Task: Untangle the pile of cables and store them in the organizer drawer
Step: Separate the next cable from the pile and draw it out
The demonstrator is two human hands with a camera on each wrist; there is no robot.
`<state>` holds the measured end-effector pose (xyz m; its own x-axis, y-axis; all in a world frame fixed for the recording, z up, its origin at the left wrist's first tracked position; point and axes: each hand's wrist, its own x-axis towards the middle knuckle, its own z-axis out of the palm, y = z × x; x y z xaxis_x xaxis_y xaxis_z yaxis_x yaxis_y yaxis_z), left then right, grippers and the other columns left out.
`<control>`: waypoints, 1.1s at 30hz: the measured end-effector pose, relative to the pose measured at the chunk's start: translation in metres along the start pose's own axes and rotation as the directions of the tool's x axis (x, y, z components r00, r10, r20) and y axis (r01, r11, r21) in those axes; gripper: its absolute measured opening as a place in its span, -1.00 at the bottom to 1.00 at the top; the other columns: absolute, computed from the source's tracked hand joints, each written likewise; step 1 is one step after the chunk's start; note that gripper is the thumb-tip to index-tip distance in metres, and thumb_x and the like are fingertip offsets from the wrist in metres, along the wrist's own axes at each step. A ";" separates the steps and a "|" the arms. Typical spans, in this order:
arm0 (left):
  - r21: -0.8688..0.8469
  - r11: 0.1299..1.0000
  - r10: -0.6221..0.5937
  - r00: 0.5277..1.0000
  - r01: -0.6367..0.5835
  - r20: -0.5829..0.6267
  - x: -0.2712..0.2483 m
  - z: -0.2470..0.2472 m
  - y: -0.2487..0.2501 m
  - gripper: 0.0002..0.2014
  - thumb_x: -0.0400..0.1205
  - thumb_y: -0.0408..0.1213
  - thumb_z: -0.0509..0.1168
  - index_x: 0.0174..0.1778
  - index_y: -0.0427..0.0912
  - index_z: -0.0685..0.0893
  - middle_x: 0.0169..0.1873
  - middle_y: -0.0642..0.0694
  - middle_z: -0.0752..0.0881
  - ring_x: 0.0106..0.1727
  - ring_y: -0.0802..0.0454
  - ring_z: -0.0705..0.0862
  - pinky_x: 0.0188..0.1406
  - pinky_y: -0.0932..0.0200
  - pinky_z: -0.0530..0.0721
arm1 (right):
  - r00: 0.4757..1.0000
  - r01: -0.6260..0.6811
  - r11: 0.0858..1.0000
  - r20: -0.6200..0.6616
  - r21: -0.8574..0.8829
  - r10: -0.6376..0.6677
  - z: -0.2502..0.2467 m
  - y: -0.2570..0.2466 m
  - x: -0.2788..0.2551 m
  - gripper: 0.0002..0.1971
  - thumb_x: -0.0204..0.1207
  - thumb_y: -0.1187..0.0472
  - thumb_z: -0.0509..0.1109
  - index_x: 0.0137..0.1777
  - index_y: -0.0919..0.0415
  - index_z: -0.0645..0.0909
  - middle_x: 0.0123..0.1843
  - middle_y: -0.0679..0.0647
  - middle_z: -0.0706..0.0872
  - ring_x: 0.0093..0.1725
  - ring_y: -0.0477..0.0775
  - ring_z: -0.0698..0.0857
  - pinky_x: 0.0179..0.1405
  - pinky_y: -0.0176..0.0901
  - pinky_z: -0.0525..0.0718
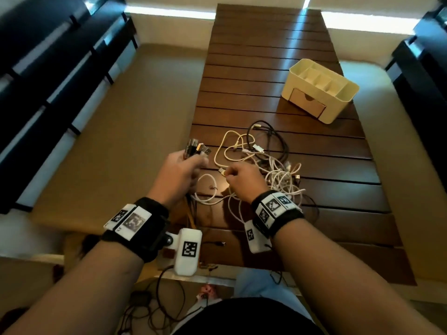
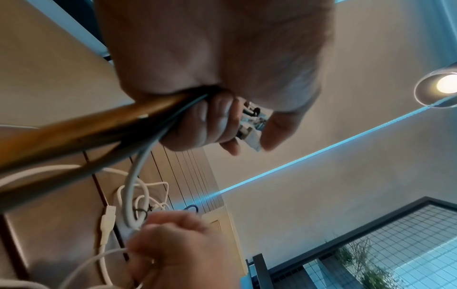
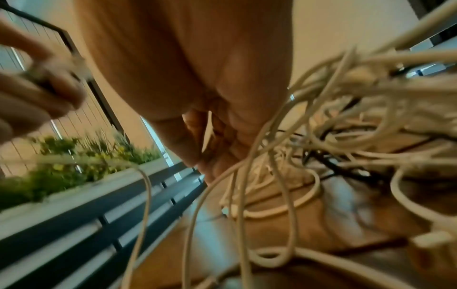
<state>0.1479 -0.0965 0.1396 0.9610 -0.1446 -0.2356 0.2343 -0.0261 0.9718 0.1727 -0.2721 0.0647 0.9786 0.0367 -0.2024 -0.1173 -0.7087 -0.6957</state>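
- While the left hand is clutching a bunch of cable plugs over the bench's left edge, the right hand is pinching a white cable.
- Cable pile is lying mid-bench.
- Organizer is sitting near the right edge, its drawer closed.

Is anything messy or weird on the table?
Yes. The cables lie in a knotted white and black heap on the table. The left hand grips a bunch of plug ends, the right hand pinches one white cable. The organizer drawer is shut.
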 end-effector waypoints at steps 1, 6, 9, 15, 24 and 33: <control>-0.032 0.999 -0.012 1.000 0.012 0.000 -0.001 -0.002 0.000 -0.84 0.49 -0.14 0.32 -0.22 -0.16 0.55 -0.60 0.14 0.33 -0.62 0.16 0.23 -0.63 0.26 0.21 | 0.999 -0.042 0.998 0.015 -0.049 0.043 0.007 0.004 0.006 -0.85 0.54 0.27 0.35 -0.05 0.12 0.77 0.08 0.09 0.78 0.09 0.12 0.72 0.09 -0.14 0.65; -0.057 0.998 -0.041 0.999 0.041 -0.012 -0.001 -0.011 -0.001 -0.75 0.55 -0.04 0.26 -0.18 -0.18 0.58 -0.60 0.14 0.32 -0.59 0.14 0.23 -0.56 0.18 0.17 | 0.998 -0.052 0.951 0.026 -0.304 0.063 0.021 0.030 0.026 -0.80 0.59 0.12 0.39 0.09 0.18 0.75 0.24 0.10 0.65 0.22 0.20 0.64 0.00 -0.14 0.49; -0.067 0.996 -0.058 0.998 0.057 -0.002 0.000 -0.014 -0.002 -0.78 0.61 -0.07 0.27 -0.16 -0.18 0.58 -0.59 0.14 0.35 -0.59 0.17 0.26 -0.58 0.20 0.22 | 0.997 -0.064 0.915 0.021 -0.399 0.079 0.027 0.040 0.033 -0.67 0.58 0.01 0.44 0.25 0.17 0.68 0.33 0.13 0.56 0.35 0.24 0.55 0.25 0.04 0.60; -0.005 0.998 -0.070 0.998 0.070 -0.004 0.004 -0.007 -0.001 -0.85 0.81 -0.28 0.17 -0.07 -0.16 0.54 -0.54 0.13 0.37 -0.52 0.16 0.32 -0.50 0.24 0.39 | 0.996 -0.070 0.849 -0.078 -0.523 0.034 0.029 0.039 0.025 -0.66 0.62 0.14 0.31 0.33 0.25 0.60 0.38 0.19 0.52 0.41 0.30 0.45 0.26 0.16 0.60; -0.074 0.997 -0.015 0.997 0.021 0.074 -0.001 0.010 0.011 -0.91 0.82 -0.29 0.13 0.03 -0.18 0.48 -0.43 -0.02 0.49 -0.45 0.08 0.54 -0.41 0.19 0.59 | 0.909 0.022 0.999 -0.417 0.031 -0.008 -0.081 -0.005 -0.022 -0.88 0.68 0.02 0.34 -0.07 -0.07 0.66 -0.10 -0.01 0.72 -0.04 0.03 0.68 -0.06 -0.03 0.64; -0.047 0.985 0.169 0.974 -0.164 0.149 -0.015 0.022 0.032 -0.94 0.82 -0.32 0.13 0.13 -0.22 0.46 -0.41 0.02 0.42 -0.43 0.12 0.43 -0.40 0.19 0.50 | 0.764 0.336 0.894 -0.641 0.296 -0.075 -0.132 -0.078 -0.077 -0.92 0.67 0.12 0.39 -0.05 0.03 0.69 -0.22 -0.18 0.77 -0.21 -0.34 0.68 -0.19 -0.36 0.61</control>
<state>0.1383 -0.1168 0.1748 0.9541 -0.2925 -0.0640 0.0804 0.0445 0.9958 0.1289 -0.3123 0.2258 0.8649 -0.3699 0.3393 0.1744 -0.4124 -0.8942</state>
